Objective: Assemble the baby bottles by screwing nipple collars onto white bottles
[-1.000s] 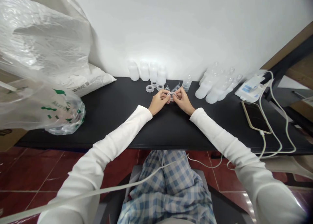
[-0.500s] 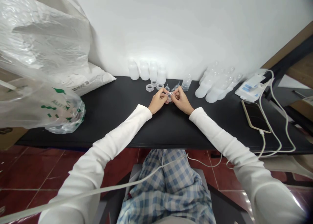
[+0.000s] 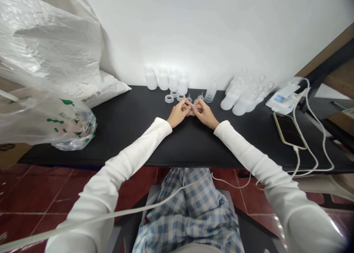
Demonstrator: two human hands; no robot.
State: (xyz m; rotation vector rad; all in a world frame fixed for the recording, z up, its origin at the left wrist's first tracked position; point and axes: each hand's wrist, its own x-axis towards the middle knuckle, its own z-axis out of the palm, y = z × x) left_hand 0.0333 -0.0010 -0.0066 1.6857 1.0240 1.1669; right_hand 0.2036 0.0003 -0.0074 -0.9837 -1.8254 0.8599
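Black table (image 3: 132, 135) runs across mid-frame against a white wall.
Upper left: large clear plastic bag (image 3: 41, 43); below it a smaller bag with green print (image 3: 63, 129), resting on the table's left end.
White sack (image 3: 102, 89) lies behind, against the wall.
Centre back: four white bottles (image 3: 167, 80) upright in a row.
Right: cluster of bottles lying down (image 3: 243, 96).
Far right: blue-labelled white packet (image 3: 282, 100), phone (image 3: 289, 129) face up, white cable (image 3: 315, 153) plugged into it.
Red tiled floor (image 3: 41, 194) below.

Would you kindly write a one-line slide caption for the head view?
At a black table, the left hand and right hand pinch one small clear plastic part, near rings and bottles.
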